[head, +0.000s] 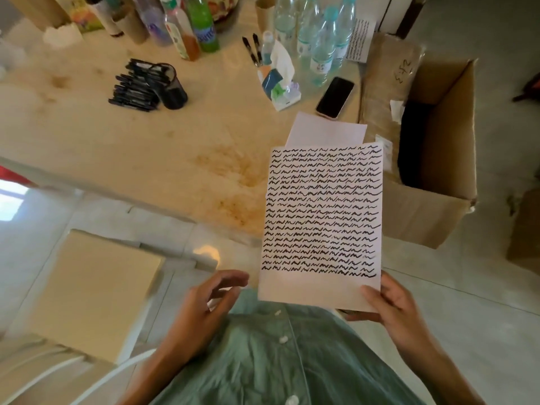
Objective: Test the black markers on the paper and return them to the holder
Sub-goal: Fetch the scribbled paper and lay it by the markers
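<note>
So your right hand (394,308) is pinching the paper (321,217) at its lower right corner, thumb on top and fingers curled underneath, holding the sheet up off the table (117,135) and tilted toward you. That sheet is packed with rows of black squiggles, nearly down to the bottom edge. Your left hand (204,305) is just left of the paper's bottom edge, not touching it, fingers loosely bent and holding nothing; it's a bit blurred.

Further from the paper, up and to the left on the table, the black holder (172,89) lies tipped on its side with a pile of black markers (134,89) right beside its mouth. Above the paper's top edge there's a blank white sheet (327,130), then a phone (334,96) face up. Right of the paper sits an open cardboard box (438,171). You're wearing a green button shirt (277,361).
</note>
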